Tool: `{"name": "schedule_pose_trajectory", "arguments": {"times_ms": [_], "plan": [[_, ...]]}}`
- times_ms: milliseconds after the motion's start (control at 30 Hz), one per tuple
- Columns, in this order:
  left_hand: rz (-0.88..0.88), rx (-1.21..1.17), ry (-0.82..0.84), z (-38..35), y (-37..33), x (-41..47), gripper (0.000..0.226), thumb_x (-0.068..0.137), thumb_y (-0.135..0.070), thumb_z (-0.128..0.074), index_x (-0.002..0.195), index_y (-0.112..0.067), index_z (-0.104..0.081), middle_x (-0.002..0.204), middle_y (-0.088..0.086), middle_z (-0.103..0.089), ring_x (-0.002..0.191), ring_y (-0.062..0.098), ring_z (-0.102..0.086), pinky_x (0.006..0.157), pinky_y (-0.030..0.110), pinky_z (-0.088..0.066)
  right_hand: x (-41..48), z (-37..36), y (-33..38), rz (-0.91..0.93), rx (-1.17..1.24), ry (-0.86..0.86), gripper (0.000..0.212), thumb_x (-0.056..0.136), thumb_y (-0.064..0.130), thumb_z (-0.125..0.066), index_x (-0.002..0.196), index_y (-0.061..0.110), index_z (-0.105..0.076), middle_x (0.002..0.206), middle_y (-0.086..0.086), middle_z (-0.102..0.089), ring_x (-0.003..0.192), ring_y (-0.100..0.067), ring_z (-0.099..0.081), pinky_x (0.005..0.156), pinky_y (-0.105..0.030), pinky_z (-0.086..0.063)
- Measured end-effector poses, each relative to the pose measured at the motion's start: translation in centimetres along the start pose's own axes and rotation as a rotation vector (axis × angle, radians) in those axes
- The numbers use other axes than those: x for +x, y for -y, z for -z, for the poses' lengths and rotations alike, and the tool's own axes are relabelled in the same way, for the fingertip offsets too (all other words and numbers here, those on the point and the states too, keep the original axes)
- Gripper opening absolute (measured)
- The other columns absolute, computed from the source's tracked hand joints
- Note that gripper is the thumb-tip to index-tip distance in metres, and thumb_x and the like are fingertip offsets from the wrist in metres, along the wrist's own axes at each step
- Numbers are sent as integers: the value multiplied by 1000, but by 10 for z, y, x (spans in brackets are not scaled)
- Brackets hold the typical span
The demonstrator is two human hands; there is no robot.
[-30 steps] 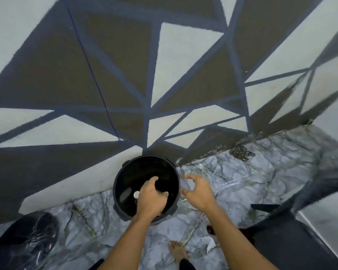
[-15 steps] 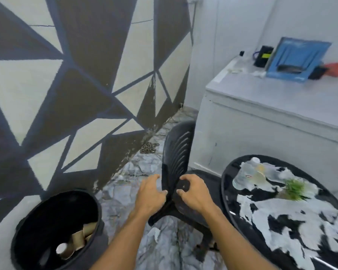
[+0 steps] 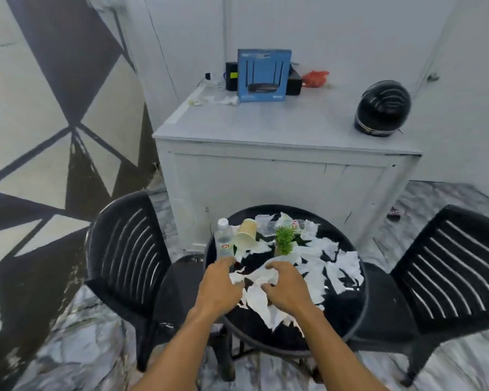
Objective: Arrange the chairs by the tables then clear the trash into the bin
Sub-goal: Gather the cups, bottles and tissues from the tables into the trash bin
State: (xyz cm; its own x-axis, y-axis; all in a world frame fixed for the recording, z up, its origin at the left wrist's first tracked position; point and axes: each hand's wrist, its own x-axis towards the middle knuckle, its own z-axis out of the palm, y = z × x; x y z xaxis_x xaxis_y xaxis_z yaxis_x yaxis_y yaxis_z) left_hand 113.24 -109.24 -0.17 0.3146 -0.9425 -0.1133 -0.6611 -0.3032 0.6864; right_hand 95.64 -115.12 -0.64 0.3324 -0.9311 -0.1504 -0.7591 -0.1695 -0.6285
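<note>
On the left side, a black plastic chair with a slatted back (image 3: 127, 249) stands just beside a round black glass table (image 3: 347, 314). On the table's far left part a clear plastic water bottle (image 3: 224, 241) stands upright. A tan paper cup (image 3: 246, 234) lies on its side, touching the bottle.

The left hand (image 3: 219, 286) is near the bottle's bottom. Its bent fingers touch the left edge of a crumpled white paper (image 3: 259, 280). I cannot tell if it really holds the paper. The right hand (image 3: 287, 286) grips the same paper, with its fingers curled over it.

Farther back sits a small green plant (image 3: 284, 239). Torn white paper scraps (image 3: 331, 261) lie all over the right side of the table. A second black slatted chair (image 3: 446, 263) stands on the right, near the table. Behind the table is a big white cabinet (image 3: 280, 165).
</note>
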Motion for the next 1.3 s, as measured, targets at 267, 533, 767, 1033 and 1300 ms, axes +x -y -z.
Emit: {"name": "schedule_pose_trajectory", "arguments": {"times_ms": [267,533,767,1033,1300], "plan": [[-67,-7,32,-67,-65,48,62,84,-33,-71,141,-25,-47,143,-6,-48,133,16,-44,109,40,-41,40,60,-72,-51,16,-58,49,84,32,-70,130,24,-56,137,5,-53,128,-14,-47,107,-30,-39],[-63,-22,-57,-73,-75,134,55,82,-26,-73,134,-23,-55,134,-4,-57,124,19,-52,102,38,-45,119,73,-68,-29,25,-90,50,83,27,-70,130,22,-58,132,4,-57,123,-16,-52,102,-30,-44],[-13,-43,-73,-77,-62,218,49,83,-23,-72,130,-21,-57,127,-2,-59,117,20,-54,85,28,-41,205,73,-58,-46,-40,-42,48,87,20,-64,135,23,-54,140,0,-51,127,-18,-49,100,-29,-40],[79,9,-12,-97,-31,266,45,83,-21,-68,126,-16,-56,128,2,-56,122,25,-48,96,43,-49,280,61,-74,-57,-114,69,44,90,23,-65,134,20,-56,136,-2,-55,125,-22,-51,101,-33,-42],[171,193,-22,-123,-13,292,42,77,-25,-72,115,-19,-56,120,-1,-56,116,25,-49,95,37,-43,344,45,-104,-34,-235,277,49,84,23,-67,132,28,-58,138,-8,-55,126,-27,-52,97,-45,-49]]}}
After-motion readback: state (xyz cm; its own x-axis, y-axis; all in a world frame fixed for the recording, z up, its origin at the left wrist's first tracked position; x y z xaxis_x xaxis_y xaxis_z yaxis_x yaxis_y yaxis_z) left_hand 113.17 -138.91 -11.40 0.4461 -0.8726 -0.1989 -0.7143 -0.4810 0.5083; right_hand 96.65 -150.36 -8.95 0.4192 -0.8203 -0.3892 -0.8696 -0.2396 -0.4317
